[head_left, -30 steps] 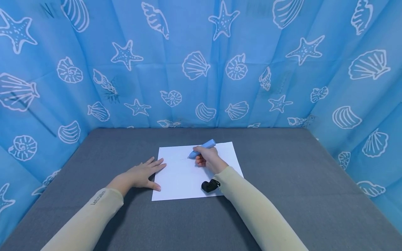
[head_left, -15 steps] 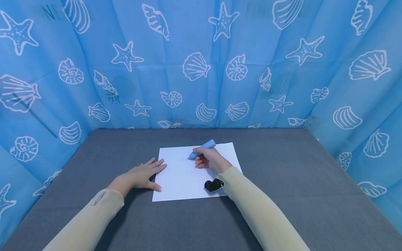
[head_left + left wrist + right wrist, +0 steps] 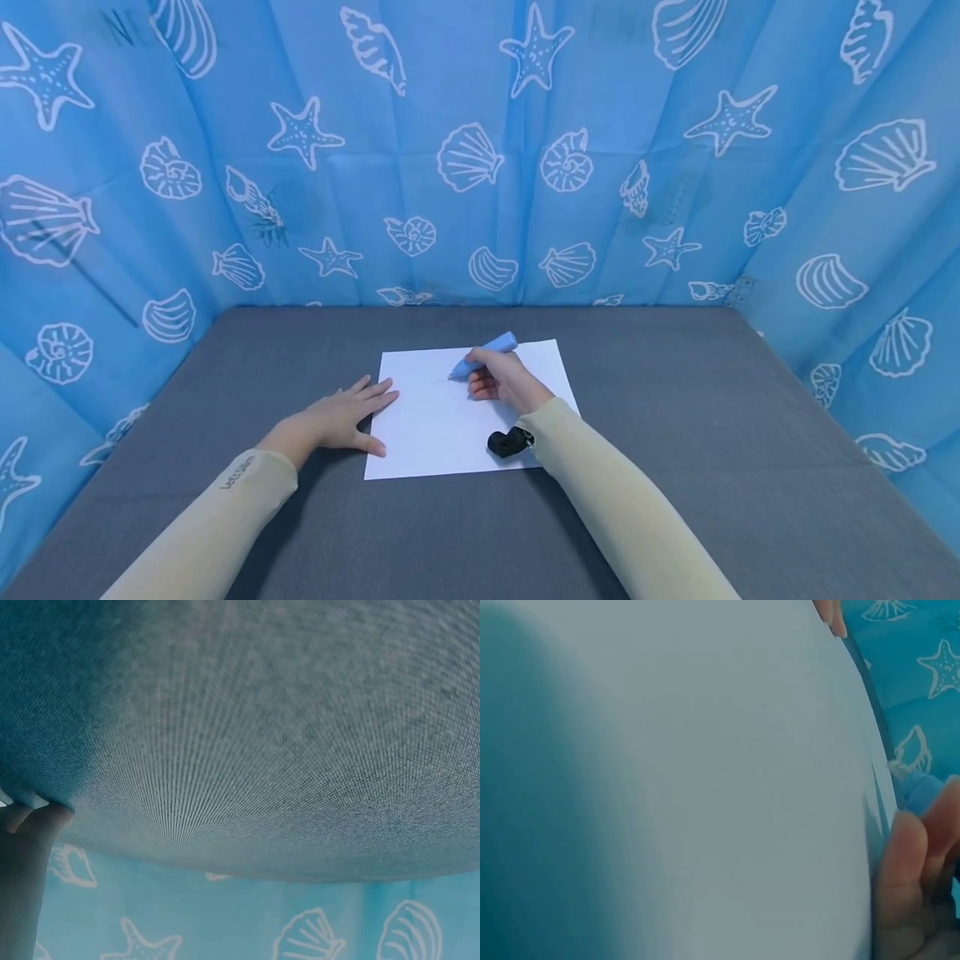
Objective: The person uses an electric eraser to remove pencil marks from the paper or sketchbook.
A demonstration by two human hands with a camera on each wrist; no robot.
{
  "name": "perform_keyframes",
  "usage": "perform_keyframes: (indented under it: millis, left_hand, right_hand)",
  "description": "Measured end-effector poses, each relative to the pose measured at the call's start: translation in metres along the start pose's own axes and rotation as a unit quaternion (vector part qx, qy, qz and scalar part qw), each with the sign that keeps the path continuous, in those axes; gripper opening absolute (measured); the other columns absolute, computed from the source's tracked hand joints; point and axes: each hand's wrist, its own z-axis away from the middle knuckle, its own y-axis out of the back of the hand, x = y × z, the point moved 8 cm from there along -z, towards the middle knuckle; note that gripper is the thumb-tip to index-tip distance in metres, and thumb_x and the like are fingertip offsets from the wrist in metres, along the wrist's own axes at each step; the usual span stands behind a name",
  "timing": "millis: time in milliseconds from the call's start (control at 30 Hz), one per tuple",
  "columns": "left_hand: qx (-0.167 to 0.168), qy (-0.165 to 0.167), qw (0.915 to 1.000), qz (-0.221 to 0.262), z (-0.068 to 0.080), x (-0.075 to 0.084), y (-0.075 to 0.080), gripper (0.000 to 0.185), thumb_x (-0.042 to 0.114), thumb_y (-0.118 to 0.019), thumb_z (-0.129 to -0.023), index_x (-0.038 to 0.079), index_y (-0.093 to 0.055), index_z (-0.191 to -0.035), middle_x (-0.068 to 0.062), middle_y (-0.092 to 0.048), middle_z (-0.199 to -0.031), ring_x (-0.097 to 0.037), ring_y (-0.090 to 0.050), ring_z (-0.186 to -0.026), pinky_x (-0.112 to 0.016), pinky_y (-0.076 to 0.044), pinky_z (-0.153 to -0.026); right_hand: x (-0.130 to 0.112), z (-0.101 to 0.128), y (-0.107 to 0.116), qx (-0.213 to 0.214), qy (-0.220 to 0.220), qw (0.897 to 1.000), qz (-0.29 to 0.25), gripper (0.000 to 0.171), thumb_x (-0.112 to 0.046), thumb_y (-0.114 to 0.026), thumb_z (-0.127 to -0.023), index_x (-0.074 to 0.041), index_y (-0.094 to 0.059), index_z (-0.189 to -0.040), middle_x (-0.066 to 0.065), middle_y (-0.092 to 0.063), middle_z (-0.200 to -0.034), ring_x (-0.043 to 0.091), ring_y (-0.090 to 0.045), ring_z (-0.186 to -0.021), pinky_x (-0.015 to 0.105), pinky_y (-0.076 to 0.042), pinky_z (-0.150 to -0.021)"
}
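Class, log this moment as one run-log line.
right hand: grips blue marker pen, tip on white paper sheet | left hand: flat, fingertips on the sheet's left edge | surface: grey cloth table

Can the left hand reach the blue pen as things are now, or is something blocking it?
Probably yes. The left hand rests flat at the paper's left edge, and only bare paper lies between it and the pen, though the right hand grips that pen.

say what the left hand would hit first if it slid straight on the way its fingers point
Probably the right hand holding the blue pen; the left hand lies flat, fingers pointing across the white paper.
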Motion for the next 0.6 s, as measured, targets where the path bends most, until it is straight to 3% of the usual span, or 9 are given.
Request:
perform_keyframes:
  millis: [233, 600]
  left_hand:
    - [-0.003, 0.004, 1.0000, 0.001, -0.0008, -0.0015, -0.0001, 0.100, 0.064, -0.068, -0.079, 0.013, -0.026, -0.155, -0.011, -0.016, -0.161, -0.042, -0.007, -0.146, -0.070, -0.015, -0.106]
    - [0.000, 0.006, 0.9999, -0.009, -0.0026, -0.0028, -0.0019, 0.100, 0.064, -0.067, -0.078, 0.014, -0.027, -0.155, -0.011, -0.017, -0.161, -0.042, -0.008, -0.146, -0.070, -0.016, -0.106]
  right_hand:
    - [0.0000, 0.0003, 0.0012, 0.035, 0.009, 0.999, 0.000, 0.019, -0.018, -0.064, -0.087, -0.002, -0.061, -0.078, 0.003, -0.056, -0.058, 0.010, -0.053, -0.047, 0.022, -0.051, -0.048]
    - [-0.0001, 0.0015, 0.0005, 0.041, 0.011, 0.999, 0.004, 0.018, -0.016, -0.064, -0.087, -0.002, -0.061, -0.077, 0.004, -0.056, -0.058, 0.009, -0.054, -0.046, 0.022, -0.051, -0.048]
